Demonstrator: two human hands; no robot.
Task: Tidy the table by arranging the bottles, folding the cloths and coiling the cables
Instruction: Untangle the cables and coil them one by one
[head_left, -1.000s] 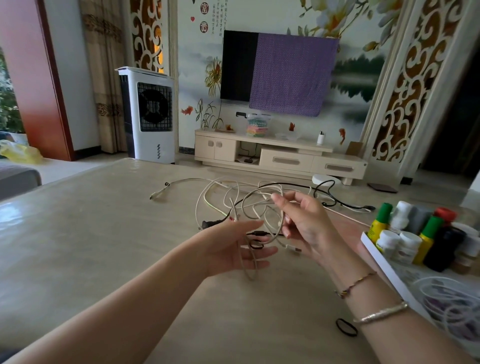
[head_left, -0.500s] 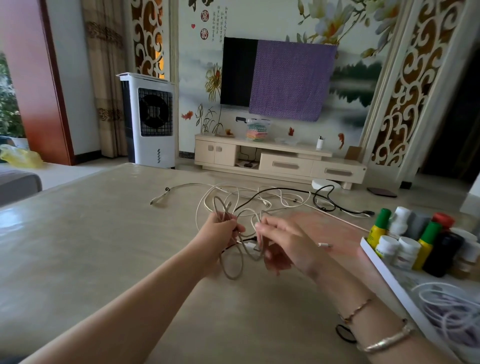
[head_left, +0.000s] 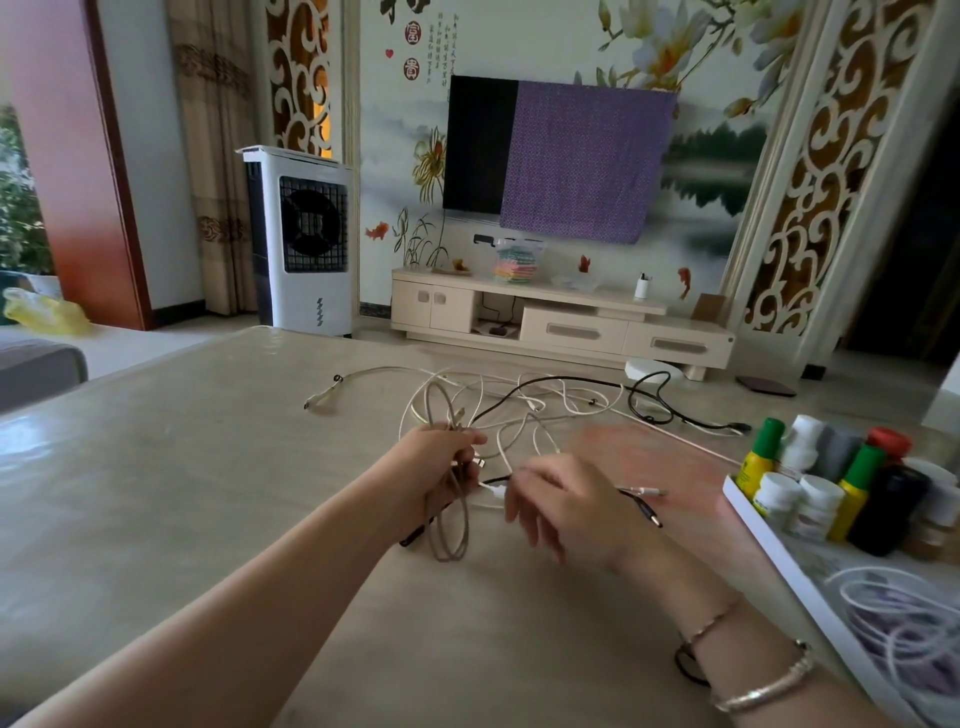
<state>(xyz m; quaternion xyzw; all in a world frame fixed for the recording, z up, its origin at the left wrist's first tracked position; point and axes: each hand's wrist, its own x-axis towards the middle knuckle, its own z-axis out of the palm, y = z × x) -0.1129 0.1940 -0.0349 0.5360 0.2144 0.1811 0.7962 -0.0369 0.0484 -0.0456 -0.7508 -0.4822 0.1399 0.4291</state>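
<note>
A beige table (head_left: 156, 493) carries tangled cables (head_left: 545, 405) and a white tray (head_left: 779, 551) of bottles (head_left: 831, 483).

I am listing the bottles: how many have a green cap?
2. One green-capped bottle stands at the group's far left; the second green-capped bottle stands further right, beside the black bottle. Others may hide behind.

Soft daylight, motion-blurred right hand (head_left: 571, 506), bowed edges

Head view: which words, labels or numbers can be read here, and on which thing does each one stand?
"富" in a red circle on the painted wall mural.
"貴" in the red circle below it.
Small black vertical writing on the mural: too small to read.
Labels on the yellow green-capped bottles: blurred, unreadable.
</note>
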